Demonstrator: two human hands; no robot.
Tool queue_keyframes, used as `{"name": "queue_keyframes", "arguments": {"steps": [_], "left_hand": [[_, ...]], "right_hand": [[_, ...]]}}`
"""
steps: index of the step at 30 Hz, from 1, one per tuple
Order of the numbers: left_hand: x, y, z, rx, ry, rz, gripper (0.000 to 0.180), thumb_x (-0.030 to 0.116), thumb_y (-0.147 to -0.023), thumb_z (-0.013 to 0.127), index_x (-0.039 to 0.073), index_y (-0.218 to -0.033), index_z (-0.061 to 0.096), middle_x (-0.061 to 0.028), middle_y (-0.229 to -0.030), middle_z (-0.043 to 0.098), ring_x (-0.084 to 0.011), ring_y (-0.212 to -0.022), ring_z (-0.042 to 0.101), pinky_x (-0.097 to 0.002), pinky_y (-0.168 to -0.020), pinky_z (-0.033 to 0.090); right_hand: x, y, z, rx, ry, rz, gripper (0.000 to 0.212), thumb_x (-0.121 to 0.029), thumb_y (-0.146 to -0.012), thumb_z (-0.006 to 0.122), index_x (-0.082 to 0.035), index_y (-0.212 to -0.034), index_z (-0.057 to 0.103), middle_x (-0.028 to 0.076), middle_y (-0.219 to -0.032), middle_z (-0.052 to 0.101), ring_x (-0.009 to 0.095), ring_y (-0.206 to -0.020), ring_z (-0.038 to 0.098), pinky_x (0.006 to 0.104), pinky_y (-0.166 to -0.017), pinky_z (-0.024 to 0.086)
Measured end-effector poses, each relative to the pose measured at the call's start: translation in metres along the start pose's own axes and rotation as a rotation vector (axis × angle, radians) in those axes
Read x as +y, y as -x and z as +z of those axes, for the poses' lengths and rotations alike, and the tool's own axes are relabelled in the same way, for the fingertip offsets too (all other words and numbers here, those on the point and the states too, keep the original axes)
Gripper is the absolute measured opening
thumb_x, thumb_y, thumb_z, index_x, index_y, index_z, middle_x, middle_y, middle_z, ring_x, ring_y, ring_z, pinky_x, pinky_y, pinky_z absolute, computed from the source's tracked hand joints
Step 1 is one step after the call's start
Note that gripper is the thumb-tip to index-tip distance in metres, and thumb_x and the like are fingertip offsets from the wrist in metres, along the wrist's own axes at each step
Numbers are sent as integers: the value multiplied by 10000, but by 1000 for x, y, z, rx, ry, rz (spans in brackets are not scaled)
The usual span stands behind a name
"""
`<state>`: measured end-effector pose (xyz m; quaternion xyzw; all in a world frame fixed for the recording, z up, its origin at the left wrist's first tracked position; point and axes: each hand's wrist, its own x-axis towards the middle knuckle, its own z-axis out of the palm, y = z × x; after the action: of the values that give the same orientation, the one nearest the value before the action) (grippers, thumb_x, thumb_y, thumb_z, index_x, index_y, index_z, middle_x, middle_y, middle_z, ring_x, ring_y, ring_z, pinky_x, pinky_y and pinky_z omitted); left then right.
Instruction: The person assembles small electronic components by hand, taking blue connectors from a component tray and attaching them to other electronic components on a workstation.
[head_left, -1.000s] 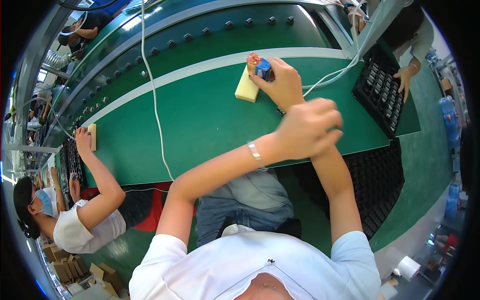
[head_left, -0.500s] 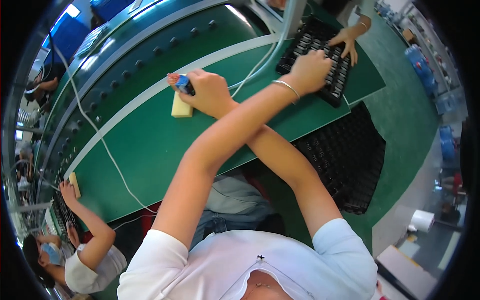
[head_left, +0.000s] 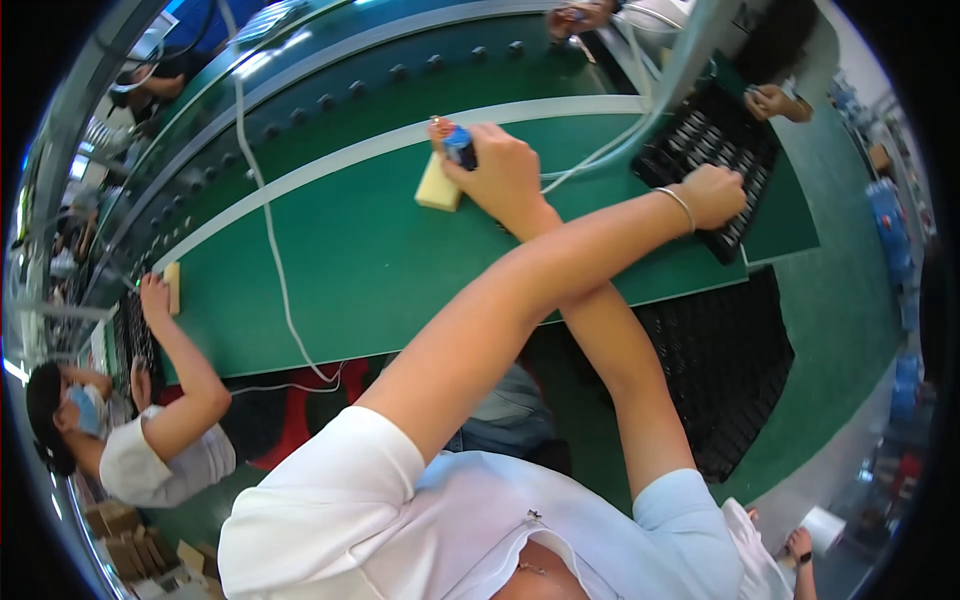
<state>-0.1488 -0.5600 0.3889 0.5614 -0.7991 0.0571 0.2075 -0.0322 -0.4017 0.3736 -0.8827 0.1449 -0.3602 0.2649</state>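
Note:
My forearms cross, the left one over the right. My left hand (head_left: 712,197), past a silver bangle, is closed at the near edge of a black tray (head_left: 690,165) with rows of small silvery parts; whatever its fingers hold is hidden. My right hand (head_left: 503,175), further left, is wrapped round a small blue-and-black object (head_left: 458,146) with an orange, copper-like end; its exact kind does not show. Just beside and below that object is a pale yellow block (head_left: 438,188) on the green bench top (head_left: 350,270).
A co-worker's hand (head_left: 775,102) is at the tray's far right corner. A white cable (head_left: 272,240) crosses the bench at left. Stacked black trays (head_left: 715,365) stand below the bench's right edge. Another person (head_left: 165,440) sits at left, and a conveyor rail (head_left: 400,72) runs behind.
The whole view has shifted, so bench and hands sit further right. My left hand has moved toward the tray's near edge. The co-worker's hand has drawn back to the tray's far corner.

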Motion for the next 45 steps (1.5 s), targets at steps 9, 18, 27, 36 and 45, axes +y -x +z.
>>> {"name": "queue_keyframes", "arguments": {"steps": [9, 18, 27, 36, 45], "left_hand": [[28, 47, -80, 341, 624, -92, 227, 172, -775, 653, -3, -919, 640, -145, -796, 671, -316, -749, 673, -409, -688, 528], [22, 185, -195, 708, 680, -178, 304, 45, -755, 666, 40, -1057, 704, -48, -868, 660, -87, -680, 586, -236, -592, 465], [-96, 323, -189, 1173, 888, -684, 149, 114, -928, 653, 5, -1028, 638, -16, -796, 624, -44, -624, 529, -178, -521, 400], [-112, 342, -157, 1231, 1126, -908, 157, 157, -953, 627, 7, -999, 631, -15, -727, 606, -49, -537, 507, -183, -454, 366], [-117, 354, -149, 1227, 1202, -986, 138, 163, -954, 606, 34, -1001, 614, -32, -740, 616, -111, -565, 554, -227, -490, 383]], "right_hand": [[3, 2, -1, -23, 24, 58, 335, -329, -740, 767, -45, -894, 679, 111, -873, 672, 332, -752, 667, 402, -654, 534], [8, 1, 16, -64, 53, 42, 344, -327, -751, 766, -50, -939, 685, 110, -888, 678, 327, -760, 674, 391, -660, 537], [-8, 2, 4, -42, 22, 24, 361, -299, -733, 779, -33, -957, 685, 120, -878, 673, 329, -748, 665, 394, -677, 532], [-8, 3, 4, -74, 3, 29, 385, -291, -716, 799, -17, -964, 694, 110, -855, 667, 278, -703, 657, 354, -666, 529], [-7, 2, 9, -110, 20, 16, 386, -301, -719, 792, -13, -957, 694, 96, -821, 654, 245, -663, 641, 339, -642, 520]]}}
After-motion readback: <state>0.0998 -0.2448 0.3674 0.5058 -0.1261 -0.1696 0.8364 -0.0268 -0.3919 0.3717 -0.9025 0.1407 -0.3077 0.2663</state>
